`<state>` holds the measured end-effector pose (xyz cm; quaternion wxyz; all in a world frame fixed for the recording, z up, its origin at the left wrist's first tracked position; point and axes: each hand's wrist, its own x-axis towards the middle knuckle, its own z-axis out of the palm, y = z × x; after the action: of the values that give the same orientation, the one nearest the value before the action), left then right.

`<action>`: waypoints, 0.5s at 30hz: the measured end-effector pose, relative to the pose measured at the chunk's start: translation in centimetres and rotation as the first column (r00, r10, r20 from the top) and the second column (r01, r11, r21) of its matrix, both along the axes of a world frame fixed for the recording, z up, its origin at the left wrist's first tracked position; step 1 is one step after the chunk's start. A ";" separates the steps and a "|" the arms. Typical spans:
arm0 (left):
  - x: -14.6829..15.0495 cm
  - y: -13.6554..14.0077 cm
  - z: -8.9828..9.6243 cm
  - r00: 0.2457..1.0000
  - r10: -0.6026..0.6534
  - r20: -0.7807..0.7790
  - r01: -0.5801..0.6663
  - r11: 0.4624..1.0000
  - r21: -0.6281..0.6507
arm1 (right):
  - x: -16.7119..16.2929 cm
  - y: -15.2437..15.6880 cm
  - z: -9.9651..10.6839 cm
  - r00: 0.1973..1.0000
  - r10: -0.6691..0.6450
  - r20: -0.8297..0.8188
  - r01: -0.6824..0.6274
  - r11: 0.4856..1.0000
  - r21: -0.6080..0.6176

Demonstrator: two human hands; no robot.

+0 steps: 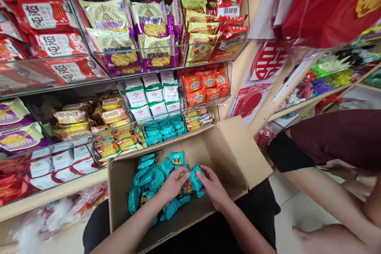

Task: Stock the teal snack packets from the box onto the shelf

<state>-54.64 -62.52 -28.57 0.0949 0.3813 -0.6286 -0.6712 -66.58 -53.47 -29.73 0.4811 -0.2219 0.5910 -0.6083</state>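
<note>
An open cardboard box (208, 151) rests on my lap, with several small teal snack packets (156, 178) piled in its left half. Above the pile, my right hand (214, 188) pinches one teal packet (195, 180) between thumb and fingers. The fingers of my left hand (176, 183) are curled closed at the left edge of that same packet and seem to grip it too. Part of the packet is hidden behind my fingers.
A shelf with clear dividers holds packaged snacks, among them teal packets (165, 131), white-and-green packets (154, 95) and orange packets (205, 81). Red bags (330, 8) hang at the upper right. Another person's arm (324, 194) is close on the right.
</note>
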 end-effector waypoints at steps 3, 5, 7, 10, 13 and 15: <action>0.0 0.8 0.6 0.986 0.163 -0.039 -0.160 0.985 0.068 | -0.1 0.0 0.5 1.000 0.005 0.013 -0.004 1.000 -0.014; 0.0 1.2 1.2 0.974 0.227 -0.030 -0.217 0.958 0.185 | -0.1 0.2 0.8 0.997 -0.052 -0.055 0.047 0.996 -0.080; 0.0 1.7 2.0 0.972 0.230 -0.046 -0.189 0.883 0.430 | 0.1 0.6 1.1 0.982 -0.072 -0.176 0.044 0.987 -0.154; 0.0 2.0 3.2 0.932 0.335 -0.142 -0.175 0.755 0.631 | 0.5 1.1 1.5 0.916 0.005 -0.400 -0.122 0.956 -0.266; 0.3 1.9 4.1 0.868 0.428 -0.252 -0.234 0.800 0.552 | 0.7 1.1 1.6 0.908 -0.032 -0.417 -0.132 0.924 -0.359; 0.5 1.6 4.4 0.856 0.400 -0.328 -0.194 0.836 0.514 | 0.6 0.8 1.4 0.964 -0.085 -0.252 0.009 0.958 -0.288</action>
<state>-54.13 -60.91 -24.14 0.2403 0.3333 -0.3454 -0.8437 -65.96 -52.69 -28.29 0.3474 -0.3527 0.5609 -0.6636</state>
